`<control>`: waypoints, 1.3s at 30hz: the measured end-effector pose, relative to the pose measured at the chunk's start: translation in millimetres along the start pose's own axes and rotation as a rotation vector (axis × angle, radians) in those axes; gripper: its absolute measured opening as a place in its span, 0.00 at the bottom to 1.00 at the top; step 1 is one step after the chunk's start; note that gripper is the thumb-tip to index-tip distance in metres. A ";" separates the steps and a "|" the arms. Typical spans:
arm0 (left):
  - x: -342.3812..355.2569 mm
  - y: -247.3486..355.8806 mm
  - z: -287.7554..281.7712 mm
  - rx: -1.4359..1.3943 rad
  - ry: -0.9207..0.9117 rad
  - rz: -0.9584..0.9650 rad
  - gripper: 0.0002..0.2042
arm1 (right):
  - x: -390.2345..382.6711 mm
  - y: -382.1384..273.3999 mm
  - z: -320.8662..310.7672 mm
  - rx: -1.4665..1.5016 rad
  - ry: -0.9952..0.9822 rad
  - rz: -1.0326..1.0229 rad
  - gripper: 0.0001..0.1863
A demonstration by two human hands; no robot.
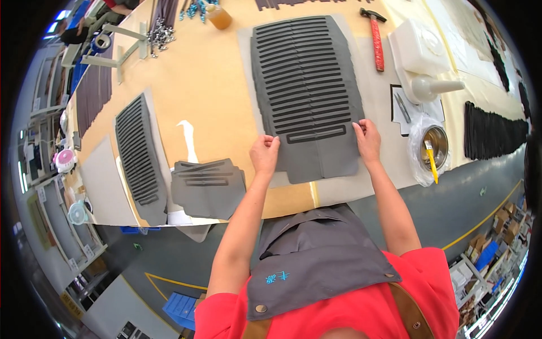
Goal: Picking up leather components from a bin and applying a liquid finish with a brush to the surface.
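Beside the slatted grey mat (307,85) — hammer (375,39), glue pot (436,144), yellow brush (431,161).

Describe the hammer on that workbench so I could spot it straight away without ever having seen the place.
Start at the big dark grey slotted mat that both hands press on the tan workbench. Look just past its far right corner, between the mat and a white plastic jug. The hammer lies flat there, the only tool with a red handle and a black head.
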State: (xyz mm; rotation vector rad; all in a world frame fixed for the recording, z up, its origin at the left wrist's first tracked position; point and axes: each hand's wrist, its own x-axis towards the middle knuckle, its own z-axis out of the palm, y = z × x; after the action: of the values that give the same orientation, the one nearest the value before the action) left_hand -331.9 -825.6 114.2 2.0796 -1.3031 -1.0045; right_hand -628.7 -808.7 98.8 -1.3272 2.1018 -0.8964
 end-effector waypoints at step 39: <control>6.5 -116.5 -159.5 0.393 -0.173 0.642 0.08 | -168.4 -174.9 113.2 0.199 -0.463 -0.287 0.10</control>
State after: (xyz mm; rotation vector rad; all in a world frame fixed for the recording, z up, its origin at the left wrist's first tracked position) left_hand -140.2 -778.6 125.9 1.6376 -2.2098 -0.6803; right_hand -378.5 -739.4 164.7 -1.5745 1.4602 -0.7901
